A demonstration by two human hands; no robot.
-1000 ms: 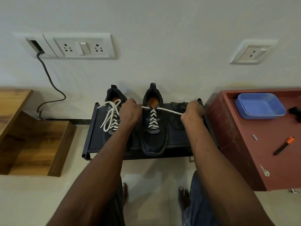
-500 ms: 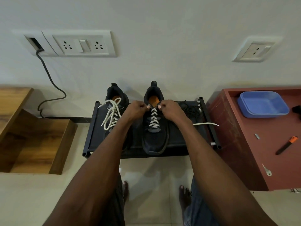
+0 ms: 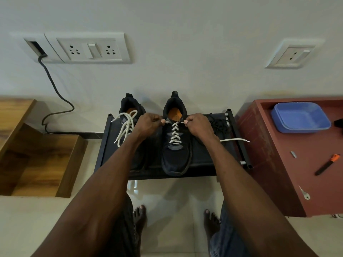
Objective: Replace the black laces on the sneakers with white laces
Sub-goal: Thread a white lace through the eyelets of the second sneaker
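Both hands are pinching the white lace (image 3: 174,131) at the top of the right sneaker (image 3: 176,145): left hand (image 3: 148,125) on one side, right hand (image 3: 198,125) on the other. The sneaker sits on the black rack (image 3: 204,158), with its mate (image 3: 130,112) laced white alongside. Black laces (image 3: 220,125) lie behind the right hand.

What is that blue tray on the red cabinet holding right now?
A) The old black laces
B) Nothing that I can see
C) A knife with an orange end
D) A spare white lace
B: the blue tray on the red cabinet shows only its bare inside; the black laces lie on the dark rack, and the orange-ended knife lies on the cabinet top outside the tray.
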